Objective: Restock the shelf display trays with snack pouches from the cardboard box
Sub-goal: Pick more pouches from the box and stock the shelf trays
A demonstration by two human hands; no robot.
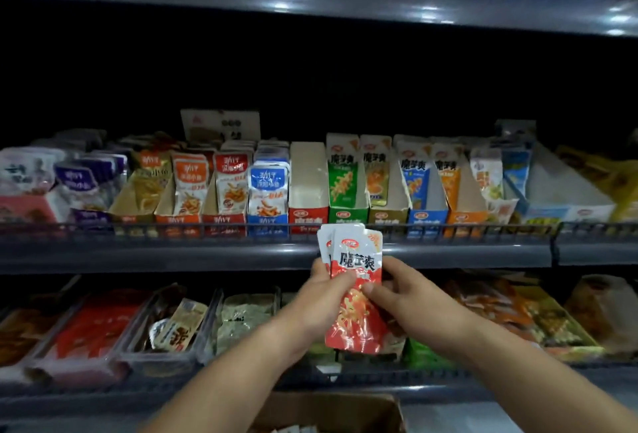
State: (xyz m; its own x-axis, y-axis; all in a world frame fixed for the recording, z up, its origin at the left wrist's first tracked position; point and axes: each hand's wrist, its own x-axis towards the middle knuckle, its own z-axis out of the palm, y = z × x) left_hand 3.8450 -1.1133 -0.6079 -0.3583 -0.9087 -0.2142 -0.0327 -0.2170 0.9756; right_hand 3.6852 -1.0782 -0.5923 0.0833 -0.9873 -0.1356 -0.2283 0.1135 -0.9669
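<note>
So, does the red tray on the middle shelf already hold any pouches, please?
No, the red tray shows only bare cardboard inside; the pouches are held in front of the shelf.

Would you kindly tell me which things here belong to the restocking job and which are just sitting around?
Part of the job:
red snack pouches, gripped by left hand and right hand
red display tray, apparently empty
cardboard box below

Just there:
green display tray, already stocked
blue pouches
lower-shelf bins
</note>
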